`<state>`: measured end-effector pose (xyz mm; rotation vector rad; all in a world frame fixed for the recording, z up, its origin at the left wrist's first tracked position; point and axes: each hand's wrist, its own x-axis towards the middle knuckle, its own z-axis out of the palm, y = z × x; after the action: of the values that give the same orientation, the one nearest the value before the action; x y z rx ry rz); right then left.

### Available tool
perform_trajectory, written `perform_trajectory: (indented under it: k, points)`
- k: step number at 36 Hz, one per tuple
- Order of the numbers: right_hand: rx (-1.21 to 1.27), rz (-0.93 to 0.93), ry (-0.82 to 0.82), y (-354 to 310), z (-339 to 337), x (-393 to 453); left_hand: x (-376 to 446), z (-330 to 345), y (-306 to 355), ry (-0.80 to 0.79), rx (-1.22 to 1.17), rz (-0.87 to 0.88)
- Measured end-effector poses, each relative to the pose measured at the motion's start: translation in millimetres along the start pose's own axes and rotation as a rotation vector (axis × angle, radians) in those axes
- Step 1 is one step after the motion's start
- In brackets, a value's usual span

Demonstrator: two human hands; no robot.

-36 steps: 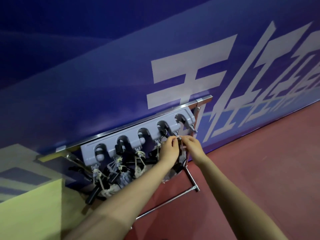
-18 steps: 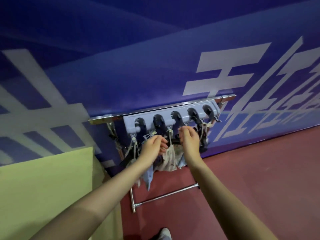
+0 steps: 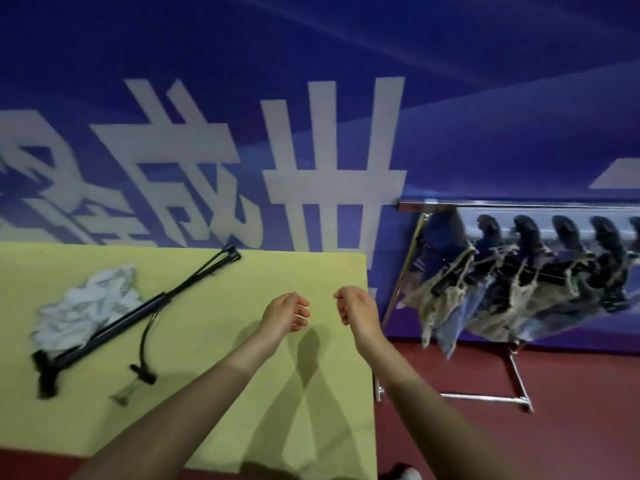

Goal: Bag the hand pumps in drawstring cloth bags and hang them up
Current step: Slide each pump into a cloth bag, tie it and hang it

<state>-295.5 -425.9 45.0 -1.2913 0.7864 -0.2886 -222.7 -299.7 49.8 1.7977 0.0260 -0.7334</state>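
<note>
- Hand pump point(image 3: 114, 325) lies flat and diagonal on the yellow-green counter point(image 3: 242, 271), left part; foot end toward the near-left, the other end at the far edge near the wall.
- Black hose point(image 3: 142, 344) curves off the pump's middle toward the near side, ends in a small black fitting.
- Crumpled white cloth bag point(image 3: 86, 303) on the counter, touching the pump's far-left side, partly under the barrel.
- Left hand point(image 3: 285, 311) hovers over the counter's right part, grip loosely curled, fingers relaxed, holding nothing.
- Right hand point(image 3: 356, 308) just beside it, over the counter's right edge, same state: fingers loosely bent, nothing held. The hands face each other, apart.
- Both forearms cast crossing shadows on the counter.
- Metal rack point(image 3: 519, 398) stands on the red floor point(image 3: 571, 438) right of the counter, against the wall.
- Grey hook rail point(image 3: 540, 226) with dark hooks along the rack's top bar.
- Bagged pumps point(image 3: 502, 296) hang from the hooks by drawstrings, tan and blue cloth, bunched together; count unclear, blurred.
- Blue banner wall point(image 3: 242, 64) with large white characters behind everything.
- Shoe tip point(image 3: 403, 474) at the bottom edge.
</note>
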Motion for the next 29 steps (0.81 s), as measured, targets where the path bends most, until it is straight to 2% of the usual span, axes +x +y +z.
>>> perform_trajectory:
  k: [6,12,17,23,29]
  points:
    - [-0.112,0.032,-0.171,14,51,-23,-4,-69,-16,0.054,0.013,-0.017]
    - [-0.150,0.178,-0.273,15,77,-23,-7,-120,-34,0.170,-0.056,-0.079]
    - [-0.258,0.107,-0.364,8,102,-15,-5,-157,-44,0.266,-0.075,-0.116]
    - [-0.272,0.155,-0.322,23,135,-10,15,-219,-59,0.330,-0.020,-0.109]
    - [-0.312,0.181,-0.316,44,218,0,51,-319,-87,0.336,0.140,-0.160]
